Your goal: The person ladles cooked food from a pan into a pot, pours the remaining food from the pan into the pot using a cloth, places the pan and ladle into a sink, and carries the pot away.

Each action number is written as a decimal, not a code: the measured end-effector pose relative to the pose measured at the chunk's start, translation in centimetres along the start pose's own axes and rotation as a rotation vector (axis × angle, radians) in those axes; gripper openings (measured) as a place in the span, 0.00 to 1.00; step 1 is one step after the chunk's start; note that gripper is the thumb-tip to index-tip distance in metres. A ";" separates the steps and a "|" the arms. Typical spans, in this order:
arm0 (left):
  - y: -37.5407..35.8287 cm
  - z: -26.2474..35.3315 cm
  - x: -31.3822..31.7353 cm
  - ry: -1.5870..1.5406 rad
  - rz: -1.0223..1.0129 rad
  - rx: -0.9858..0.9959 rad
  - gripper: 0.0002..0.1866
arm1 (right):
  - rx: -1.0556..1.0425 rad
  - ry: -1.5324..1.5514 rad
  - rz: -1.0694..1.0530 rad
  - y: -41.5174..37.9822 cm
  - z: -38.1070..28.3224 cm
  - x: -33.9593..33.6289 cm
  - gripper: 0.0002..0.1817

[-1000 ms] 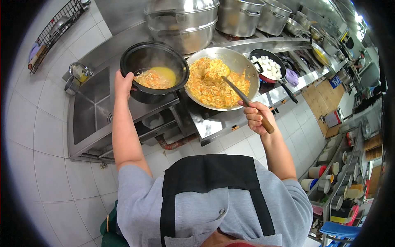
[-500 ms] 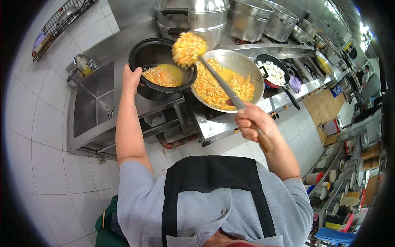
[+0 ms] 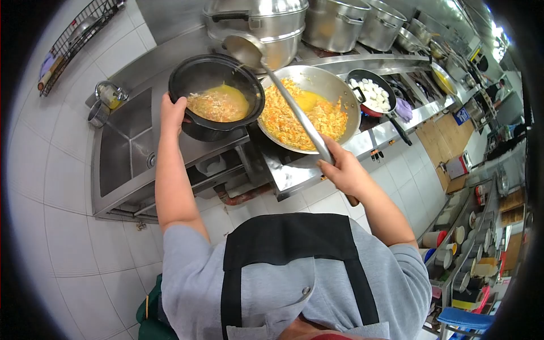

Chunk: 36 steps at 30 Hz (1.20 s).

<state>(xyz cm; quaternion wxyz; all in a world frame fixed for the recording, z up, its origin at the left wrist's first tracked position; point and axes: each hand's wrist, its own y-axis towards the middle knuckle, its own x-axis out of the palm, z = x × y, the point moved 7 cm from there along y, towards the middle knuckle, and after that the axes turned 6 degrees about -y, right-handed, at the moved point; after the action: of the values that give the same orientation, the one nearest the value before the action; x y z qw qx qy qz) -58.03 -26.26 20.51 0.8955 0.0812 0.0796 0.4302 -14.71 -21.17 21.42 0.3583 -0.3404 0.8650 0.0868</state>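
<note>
My left hand (image 3: 173,115) grips the rim of a black pot (image 3: 218,129) at its left side, and the pot tilts toward me. Inside it, a shredded orange and white mixture (image 3: 218,105) lies in yellow liquid. In my right hand (image 3: 343,170) is the long handle of a metal ladle (image 3: 245,51), its bowl tipped over above the pot's far right rim. To the right, touching or nearly touching the pot, a wide steel pan (image 3: 354,116) holds more of the shredded yellow-orange mixture (image 3: 300,119) with liquid near its middle.
A frying pan (image 3: 391,117) with white chunks stands right of the steel pan, beside a purple cloth (image 3: 403,109). A large steamer pot (image 3: 255,21) and stockpots (image 3: 334,25) line the back. On the left is a metal sink (image 3: 122,153) with a faucet (image 3: 113,89).
The ladle was heaped with the shredded mixture; now its bowl is tipped and looks emptied, slightly farther left. The contents of the black pot have spread and risen.
</note>
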 end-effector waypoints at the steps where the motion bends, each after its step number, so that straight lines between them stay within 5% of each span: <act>1: 0.0 0.2 0.0 0.022 0.002 0.002 0.26 | -0.007 -0.030 0.059 -0.2 2.1 -0.3 0.33; 5: 0.0 0.2 -0.1 0.027 0.016 -0.003 0.26 | 0.111 -0.197 0.147 -3.5 7.3 -2.5 0.34; 12: 0.6 -0.9 -0.8 -0.029 0.003 0.001 0.23 | 0.427 -0.581 -0.110 -11.8 8.6 -4.3 0.35; 21: -0.4 0.1 -0.2 -0.003 0.005 -0.023 0.22 | 0.223 -0.823 0.012 -4.2 16.2 0.8 0.35; 31: 0.0 -0.1 -0.2 -0.006 -0.007 -0.001 0.24 | 0.352 -0.529 0.255 -1.0 18.2 -3.4 0.32; 33: 0.2 -0.3 -0.2 0.027 -0.016 0.006 0.24 | 0.128 -0.338 0.373 1.2 23.4 -0.3 0.29; 36: -0.4 0.5 0.3 0.027 -0.028 0.003 0.25 | 0.505 0.504 0.022 0.5 15.9 3.5 0.18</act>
<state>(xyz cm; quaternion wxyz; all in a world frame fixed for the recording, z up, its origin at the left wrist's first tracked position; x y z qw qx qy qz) -57.44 -26.35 20.85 0.9002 0.0758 0.0934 0.4185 -7.90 -16.35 7.42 0.2055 -0.2425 0.9240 -0.2124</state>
